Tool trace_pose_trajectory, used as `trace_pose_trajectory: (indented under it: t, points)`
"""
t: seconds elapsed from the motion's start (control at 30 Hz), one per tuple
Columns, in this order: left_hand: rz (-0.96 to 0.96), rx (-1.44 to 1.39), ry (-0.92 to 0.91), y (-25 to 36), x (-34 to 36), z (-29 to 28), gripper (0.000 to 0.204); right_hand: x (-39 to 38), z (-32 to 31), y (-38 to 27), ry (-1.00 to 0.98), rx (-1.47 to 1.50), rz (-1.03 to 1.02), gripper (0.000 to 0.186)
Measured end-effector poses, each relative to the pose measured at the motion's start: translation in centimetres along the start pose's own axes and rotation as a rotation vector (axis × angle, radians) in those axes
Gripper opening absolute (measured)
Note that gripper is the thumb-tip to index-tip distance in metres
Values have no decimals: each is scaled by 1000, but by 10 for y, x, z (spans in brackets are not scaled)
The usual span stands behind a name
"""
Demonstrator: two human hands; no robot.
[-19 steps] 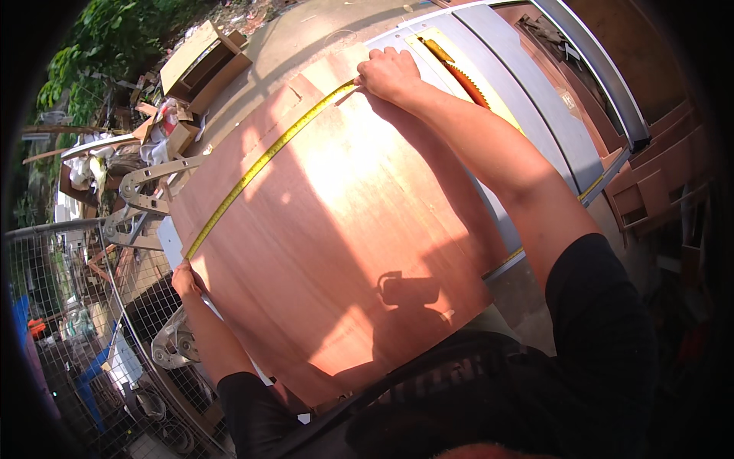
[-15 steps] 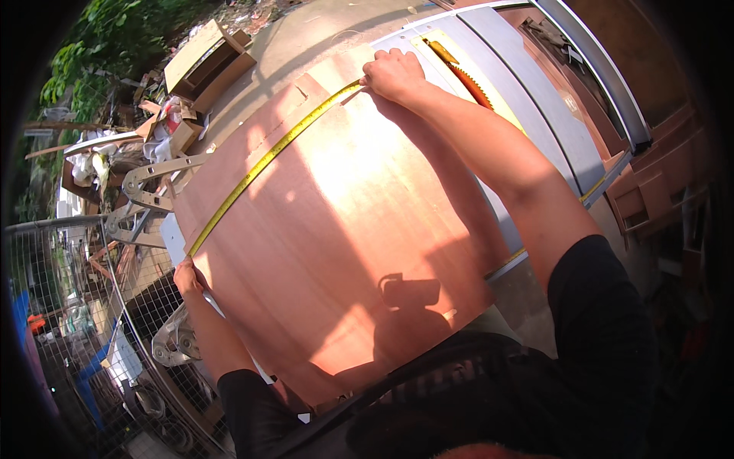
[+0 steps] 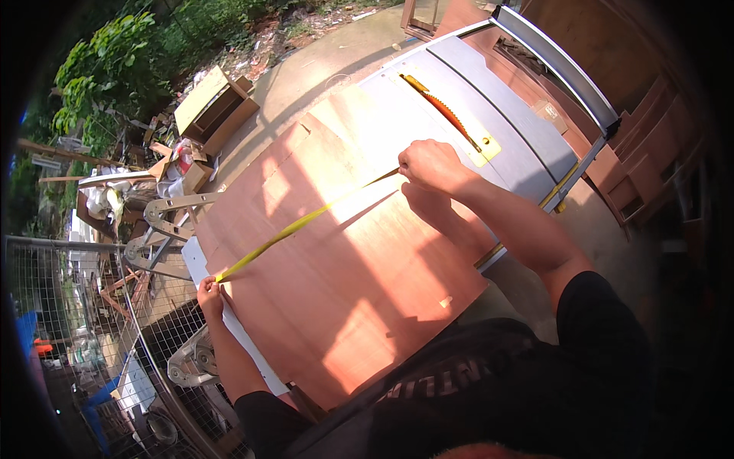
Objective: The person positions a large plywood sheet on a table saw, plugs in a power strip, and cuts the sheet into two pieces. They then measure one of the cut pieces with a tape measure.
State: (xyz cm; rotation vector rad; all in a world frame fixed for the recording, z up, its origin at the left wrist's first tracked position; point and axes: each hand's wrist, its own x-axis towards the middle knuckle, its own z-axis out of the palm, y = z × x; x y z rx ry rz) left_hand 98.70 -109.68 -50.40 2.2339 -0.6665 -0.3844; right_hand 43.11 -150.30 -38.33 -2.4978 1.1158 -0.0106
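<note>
A yellow tape measure [image 3: 307,219] stretches slantwise over a large reddish-brown plywood sheet [image 3: 306,321]. At the sheet's left edge, my left hand [image 3: 209,297] pinches one end of the blade. My right hand [image 3: 433,165] is closed around the other end, above the right part of the sheet. Whatever part of the tape lies inside that fist is hidden. The blade is twisted, and its shadow falls apart from it near my right hand, so that end is raised off the wood. Patches of sun and shadow cover the sheet.
Beyond my right hand, an orange toothed saw blade [image 3: 449,115] protrudes from a grey saw table [image 3: 501,107] with a metal rail [image 3: 562,65]. Hinged metal ladder legs [image 3: 164,218] and a wire mesh fence [image 3: 73,306] stand left. A wooden box [image 3: 216,109] lies among scrap.
My right hand has come nearer from the sheet's far edge and lifted the tape, which now twists instead of lying along the wood. My left hand still holds its end at the left edge.
</note>
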Motion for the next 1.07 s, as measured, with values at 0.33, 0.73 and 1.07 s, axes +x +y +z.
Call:
trace_pose_trajectory:
  t: [0.33, 0.73, 1.07]
  points:
    - [141, 371, 44, 42, -45, -75, 10, -42, -18, -10, -218, -9, 132, 24]
    - [235, -148, -444, 329, -313, 115, 25, -208, 31, 32, -765, 1002, -213, 46]
    - [-86, -134, -21, 303, -458, 228, 68, -187, 23, 38, -414, 752, -123, 59]
